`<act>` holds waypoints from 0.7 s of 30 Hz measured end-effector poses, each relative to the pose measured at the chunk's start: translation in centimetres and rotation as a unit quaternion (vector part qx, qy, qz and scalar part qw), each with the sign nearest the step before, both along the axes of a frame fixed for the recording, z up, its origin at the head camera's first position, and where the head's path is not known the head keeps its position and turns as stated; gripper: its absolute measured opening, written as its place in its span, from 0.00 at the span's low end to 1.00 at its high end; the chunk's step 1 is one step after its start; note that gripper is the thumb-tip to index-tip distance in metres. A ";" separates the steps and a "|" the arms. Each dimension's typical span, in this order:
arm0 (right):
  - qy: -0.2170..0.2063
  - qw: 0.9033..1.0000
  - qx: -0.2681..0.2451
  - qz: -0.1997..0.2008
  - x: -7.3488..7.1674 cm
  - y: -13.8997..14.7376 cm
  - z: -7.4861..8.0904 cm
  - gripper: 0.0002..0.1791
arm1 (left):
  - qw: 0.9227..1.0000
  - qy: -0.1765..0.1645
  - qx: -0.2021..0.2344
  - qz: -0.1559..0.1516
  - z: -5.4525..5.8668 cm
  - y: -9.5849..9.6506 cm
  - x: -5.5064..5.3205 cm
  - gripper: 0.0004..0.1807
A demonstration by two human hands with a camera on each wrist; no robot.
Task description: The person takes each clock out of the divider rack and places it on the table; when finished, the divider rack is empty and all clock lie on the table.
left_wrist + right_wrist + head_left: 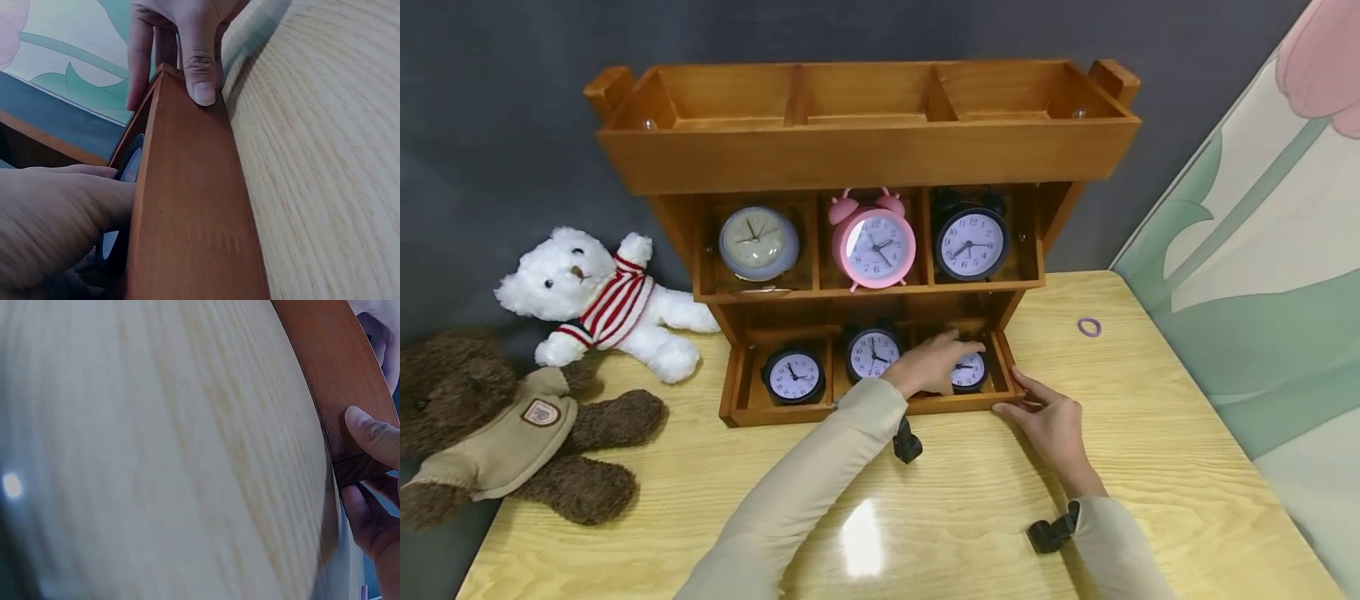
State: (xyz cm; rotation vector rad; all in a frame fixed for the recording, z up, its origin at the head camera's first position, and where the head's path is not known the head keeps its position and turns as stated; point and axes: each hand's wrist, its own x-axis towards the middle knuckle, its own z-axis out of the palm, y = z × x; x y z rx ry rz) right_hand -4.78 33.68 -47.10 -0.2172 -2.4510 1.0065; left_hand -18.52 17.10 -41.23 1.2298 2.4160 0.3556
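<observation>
A wooden three-tier shelf (868,158) stands on the table, with clocks in its middle and bottom tiers. My left hand (929,365) reaches into the bottom right compartment, its thumb and fingers around a black alarm clock (968,375) with a white face. Part of that clock is hidden by the hand. My right hand (1052,423) grips the shelf's bottom right corner; in the right wrist view its thumb (369,430) presses on the front board (337,375) and the other fingers lie around the end. Two more black clocks, at the middle (872,354) and left (793,377), sit in the bottom tier.
The middle tier holds a blue-grey clock (758,243), a pink twin-bell alarm clock (880,247) and a black one (972,243). A white teddy bear (576,275) and a brown bear (602,417) lie at left. A purple ring (1089,327) lies at right.
</observation>
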 end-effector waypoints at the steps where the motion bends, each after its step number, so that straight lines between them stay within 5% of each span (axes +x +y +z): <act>1: 0.001 1.000 -0.001 0.003 -0.1 -0.1 -0.1 0.32 | 1.000 -0.003 0.000 0.000 -0.1 -0.1 -0.1 0.48; 13: -0.012 1.000 -0.012 0.005 -0.2 -0.6 -0.2 0.32 | 0.999 -0.001 0.038 -0.012 1.3 -0.7 -0.8 0.53; 21: -0.004 1.000 -0.009 0.002 0.1 -0.3 -0.1 0.31 | 0.996 0.025 0.081 -0.017 3.6 -0.7 1.0 0.53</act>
